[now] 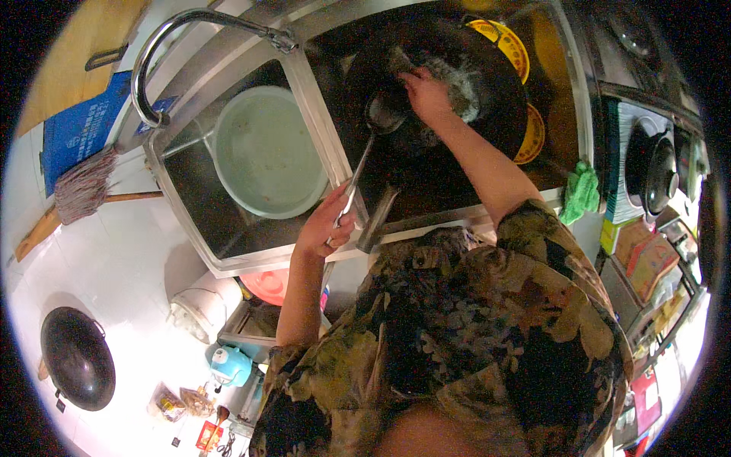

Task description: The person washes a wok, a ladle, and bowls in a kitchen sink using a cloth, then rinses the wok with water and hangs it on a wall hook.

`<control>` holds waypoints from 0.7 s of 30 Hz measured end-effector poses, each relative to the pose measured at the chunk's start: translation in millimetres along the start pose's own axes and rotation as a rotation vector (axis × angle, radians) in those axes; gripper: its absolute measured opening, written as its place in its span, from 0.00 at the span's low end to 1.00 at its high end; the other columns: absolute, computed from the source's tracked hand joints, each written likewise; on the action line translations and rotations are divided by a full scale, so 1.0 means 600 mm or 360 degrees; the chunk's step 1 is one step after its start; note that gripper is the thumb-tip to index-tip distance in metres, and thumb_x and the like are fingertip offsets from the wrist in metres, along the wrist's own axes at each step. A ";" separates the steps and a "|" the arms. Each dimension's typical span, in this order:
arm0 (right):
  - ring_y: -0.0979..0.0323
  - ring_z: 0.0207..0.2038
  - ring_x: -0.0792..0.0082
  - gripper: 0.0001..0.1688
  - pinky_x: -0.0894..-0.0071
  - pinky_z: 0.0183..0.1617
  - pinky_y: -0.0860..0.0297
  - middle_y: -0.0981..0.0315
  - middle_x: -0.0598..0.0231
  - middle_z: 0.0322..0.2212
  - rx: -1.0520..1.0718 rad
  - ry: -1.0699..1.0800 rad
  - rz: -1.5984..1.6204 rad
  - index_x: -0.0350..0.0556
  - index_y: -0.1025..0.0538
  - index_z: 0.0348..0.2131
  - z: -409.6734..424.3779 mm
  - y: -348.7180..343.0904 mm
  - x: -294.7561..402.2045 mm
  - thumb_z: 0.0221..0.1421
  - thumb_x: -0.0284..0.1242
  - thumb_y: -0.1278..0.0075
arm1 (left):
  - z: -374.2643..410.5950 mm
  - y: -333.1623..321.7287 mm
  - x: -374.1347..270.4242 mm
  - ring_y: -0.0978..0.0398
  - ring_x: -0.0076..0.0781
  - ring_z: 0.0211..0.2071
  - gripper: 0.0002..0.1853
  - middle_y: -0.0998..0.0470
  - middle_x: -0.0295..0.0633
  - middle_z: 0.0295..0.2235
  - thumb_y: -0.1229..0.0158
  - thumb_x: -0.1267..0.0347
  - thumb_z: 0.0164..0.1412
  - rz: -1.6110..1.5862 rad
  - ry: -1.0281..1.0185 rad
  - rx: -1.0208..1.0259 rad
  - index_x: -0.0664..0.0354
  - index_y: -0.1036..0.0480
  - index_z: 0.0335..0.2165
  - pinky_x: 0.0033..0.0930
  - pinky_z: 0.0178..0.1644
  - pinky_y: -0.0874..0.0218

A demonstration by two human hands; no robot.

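My left hand [329, 224] is closed around the handle of a metal ladle [385, 113], whose bowl rests over a dark wok [411, 154] in the right sink basin. My right hand [428, 96] reaches into the wok beside the ladle's bowl. Its fingers are at a dull, greyish scrap [401, 59] that is too blurred to name, and seem to pinch it. Whitish foam or water [461, 85] lies beside that hand. The wok's handle [379, 220] points toward me over the sink's front edge.
A pale green basin [269, 151] holding liquid sits in the left sink basin, below a curved chrome faucet [140, 74]. Yellow patterned bowls [532, 134] stand right of the wok. A green cloth [580, 192] hangs on the sink's right rim. A lidded black pot [661, 174] is farther right.
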State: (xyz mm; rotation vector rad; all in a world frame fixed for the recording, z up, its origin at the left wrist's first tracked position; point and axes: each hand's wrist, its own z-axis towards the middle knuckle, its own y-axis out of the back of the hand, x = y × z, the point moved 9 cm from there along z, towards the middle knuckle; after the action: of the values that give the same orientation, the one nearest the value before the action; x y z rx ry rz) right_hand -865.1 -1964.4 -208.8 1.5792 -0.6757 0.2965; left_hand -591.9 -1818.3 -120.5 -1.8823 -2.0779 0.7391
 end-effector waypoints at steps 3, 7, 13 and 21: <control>0.30 0.39 0.49 0.17 0.55 0.43 0.31 0.32 0.51 0.40 -0.0127 -0.0042 0.0257 0.55 0.27 0.44 -0.025 0.044 -0.007 0.53 0.31 0.55 | 0.002 -0.018 -0.008 0.52 0.14 0.10 0.24 0.40 0.31 0.19 0.56 0.62 0.63 0.0096 -0.0058 -0.0086 0.44 0.47 0.57 0.15 0.10 0.62; 0.31 0.41 0.49 0.15 0.59 0.46 0.33 0.30 0.51 0.39 0.0026 0.0098 0.0666 0.53 0.26 0.41 -0.102 0.046 0.082 0.51 0.31 0.52 | 0.044 -0.098 -0.048 0.50 0.15 0.11 0.20 0.39 0.32 0.18 0.57 0.59 0.64 0.0141 -0.0117 0.0024 0.44 0.44 0.54 0.16 0.10 0.60; 0.30 0.36 0.51 0.17 0.62 0.38 0.32 0.31 0.53 0.34 -0.0070 0.0374 0.0540 0.46 0.27 0.41 -0.154 0.104 0.165 0.47 0.20 0.51 | 0.109 -0.131 -0.063 0.47 0.16 0.11 0.18 0.38 0.32 0.18 0.60 0.59 0.65 -0.0125 -0.0079 0.0169 0.43 0.42 0.52 0.17 0.10 0.58; 0.30 0.35 0.48 0.16 0.57 0.39 0.31 0.32 0.50 0.37 -0.0231 -0.0149 0.0026 0.51 0.27 0.42 -0.054 0.110 -0.058 0.50 0.25 0.54 | 0.047 -0.154 -0.074 0.41 0.19 0.13 0.22 0.34 0.32 0.18 0.58 0.59 0.63 0.1316 -0.0464 -0.0369 0.48 0.43 0.55 0.23 0.14 0.46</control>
State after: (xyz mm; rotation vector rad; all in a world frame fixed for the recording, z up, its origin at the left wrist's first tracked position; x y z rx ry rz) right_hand -924.5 -1924.2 -170.4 1.4563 -0.7662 0.1824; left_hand -678.5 -1871.0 -89.8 -2.9627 -1.5050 1.0095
